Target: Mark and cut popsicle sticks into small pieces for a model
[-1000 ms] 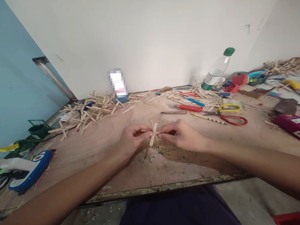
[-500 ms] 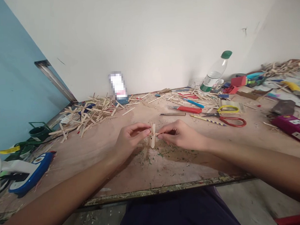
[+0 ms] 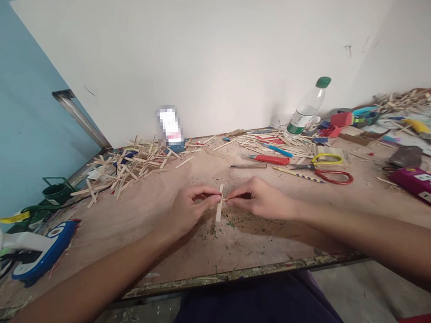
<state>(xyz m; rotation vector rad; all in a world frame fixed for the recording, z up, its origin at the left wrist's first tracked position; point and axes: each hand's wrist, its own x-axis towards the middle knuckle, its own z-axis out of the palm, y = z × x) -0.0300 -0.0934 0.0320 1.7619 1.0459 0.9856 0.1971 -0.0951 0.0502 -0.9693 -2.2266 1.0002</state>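
Between my hands, above the tabletop, is a small cross-shaped piece of wooden craft sticks (image 3: 219, 212). One flat stick points toward me and leans slightly, while a thin crosspiece runs sideways toward my right fingertips. My left hand (image 3: 191, 208) is closed in a pinch at the left side of the piece, thumb and forefinger touching it. From the other side, my right hand (image 3: 262, 198) pinches the crosspiece's end. The fingers partly hide where the sticks meet. Green and dark crumbs (image 3: 230, 224) lie on the table beneath.
Beyond my right hand lie a red utility knife (image 3: 274, 159), a wooden-handled tool (image 3: 249, 166), a pencil (image 3: 298, 174) and scissors (image 3: 332, 176). A bottle (image 3: 301, 117) leans behind. Loose sticks (image 3: 130, 165) and a phone (image 3: 169, 125) are at back left; a blue power strip (image 3: 44, 257) is near left.
The craft-stick piece has turned and tilted: two fanned sticks showed before, now one flat stick. Both hands appear slightly lower in view and still pinch it.
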